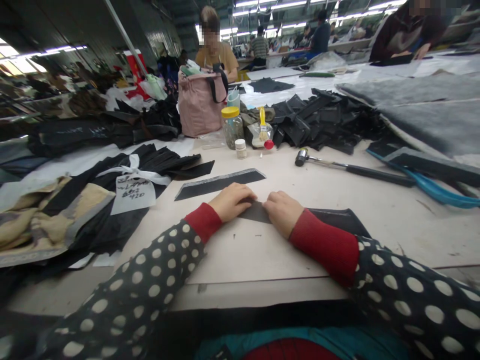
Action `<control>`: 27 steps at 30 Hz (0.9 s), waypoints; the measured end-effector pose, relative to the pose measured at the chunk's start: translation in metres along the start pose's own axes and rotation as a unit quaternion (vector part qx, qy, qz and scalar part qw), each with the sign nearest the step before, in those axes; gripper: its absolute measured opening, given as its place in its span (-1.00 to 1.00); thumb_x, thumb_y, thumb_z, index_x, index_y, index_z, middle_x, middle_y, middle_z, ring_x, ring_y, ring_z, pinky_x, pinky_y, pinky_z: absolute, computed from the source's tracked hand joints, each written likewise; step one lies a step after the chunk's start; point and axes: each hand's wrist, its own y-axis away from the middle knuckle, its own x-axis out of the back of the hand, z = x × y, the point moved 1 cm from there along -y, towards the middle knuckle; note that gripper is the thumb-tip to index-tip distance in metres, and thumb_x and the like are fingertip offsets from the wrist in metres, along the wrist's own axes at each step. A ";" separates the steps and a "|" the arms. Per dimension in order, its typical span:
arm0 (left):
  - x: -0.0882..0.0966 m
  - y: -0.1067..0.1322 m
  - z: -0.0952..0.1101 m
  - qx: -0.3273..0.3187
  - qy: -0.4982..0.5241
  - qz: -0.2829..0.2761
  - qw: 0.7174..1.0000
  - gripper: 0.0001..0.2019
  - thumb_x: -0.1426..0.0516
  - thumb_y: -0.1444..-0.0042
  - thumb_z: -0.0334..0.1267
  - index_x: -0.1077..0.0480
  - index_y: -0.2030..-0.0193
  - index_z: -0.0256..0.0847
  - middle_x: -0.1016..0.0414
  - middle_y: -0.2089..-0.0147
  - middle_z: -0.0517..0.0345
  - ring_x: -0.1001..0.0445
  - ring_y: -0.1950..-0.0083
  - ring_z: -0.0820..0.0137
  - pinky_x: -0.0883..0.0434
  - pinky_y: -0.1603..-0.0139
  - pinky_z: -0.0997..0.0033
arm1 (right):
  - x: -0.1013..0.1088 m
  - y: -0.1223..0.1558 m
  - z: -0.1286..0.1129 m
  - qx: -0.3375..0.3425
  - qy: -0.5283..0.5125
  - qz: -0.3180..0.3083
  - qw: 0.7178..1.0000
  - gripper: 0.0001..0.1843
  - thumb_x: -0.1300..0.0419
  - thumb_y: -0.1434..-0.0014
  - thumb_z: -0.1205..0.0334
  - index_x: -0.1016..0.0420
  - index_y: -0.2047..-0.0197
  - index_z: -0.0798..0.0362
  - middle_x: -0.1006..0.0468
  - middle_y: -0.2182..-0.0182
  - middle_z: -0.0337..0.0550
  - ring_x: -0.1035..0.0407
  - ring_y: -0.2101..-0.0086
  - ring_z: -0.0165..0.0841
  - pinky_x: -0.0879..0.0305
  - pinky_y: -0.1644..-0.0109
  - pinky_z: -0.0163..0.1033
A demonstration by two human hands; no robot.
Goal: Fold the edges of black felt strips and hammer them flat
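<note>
Both my hands are on a dark strip of material (257, 212) lying on the pale tabletop. My left hand (235, 200) has its fingers curled over the strip's left end, thumb side toward the middle. A short gap away, my right hand (283, 211) pinches the strip with its fingertips drawn together. The strip passes under my right wrist and shows again as a black length (337, 220) beyond the red cuff. Just past my hands lies another black strip (221, 184) with a grey edge. My fingertips are partly hidden.
A hammer (301, 157) lies to the right. Behind are a white bottle (240, 148), a yellow-lidded jar (232, 127), a brush (263, 125) and a pile of black pieces (315, 117). At left sits a tied black bundle (150, 165) with a paper label. A person stands behind a pink bag (200, 102).
</note>
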 end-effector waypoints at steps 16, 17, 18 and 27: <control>0.004 0.006 -0.013 0.027 0.049 0.001 0.998 -0.76 -0.06 -0.02 -0.36 -0.35 0.13 -0.21 -0.32 0.13 0.09 -0.28 0.09 0.36 -0.24 0.01 0.30 | 0.001 -0.005 0.002 0.007 -0.129 0.016 0.991 -0.53 0.04 0.06 0.52 -0.39 0.06 0.17 -0.38 0.21 0.00 -0.20 0.22 -0.31 -0.10 0.08 -0.26; 0.004 0.007 -0.012 0.044 0.041 0.011 0.998 -0.77 -0.06 -0.01 -0.34 -0.35 0.15 -0.20 -0.31 0.13 0.09 -0.28 0.09 0.35 -0.24 0.01 0.29 | 0.001 -0.005 0.002 0.007 -0.130 0.017 0.991 -0.53 0.04 0.06 0.52 -0.39 0.06 0.18 -0.38 0.21 0.00 -0.20 0.22 -0.31 -0.10 0.08 -0.26; 0.004 0.008 -0.012 0.061 0.032 0.020 0.997 -0.78 -0.07 0.00 -0.32 -0.36 0.17 -0.20 -0.29 0.13 0.09 -0.28 0.09 0.35 -0.25 0.01 0.28 | 0.001 -0.005 0.002 0.008 -0.129 0.018 0.991 -0.54 0.04 0.06 0.51 -0.39 0.06 0.18 -0.38 0.21 0.00 -0.20 0.22 -0.31 -0.10 0.08 -0.26; 0.001 0.006 0.014 0.024 -0.053 0.040 0.997 -0.71 0.01 0.00 -0.47 -0.33 0.12 -0.20 -0.32 0.07 0.11 -0.23 0.05 0.36 -0.23 0.02 0.31 | 0.001 -0.003 -0.002 -0.003 -0.077 0.003 0.997 -0.60 0.03 -0.01 0.51 -0.38 0.07 0.20 -0.37 0.24 0.00 -0.19 0.25 -0.31 -0.10 0.10 -0.25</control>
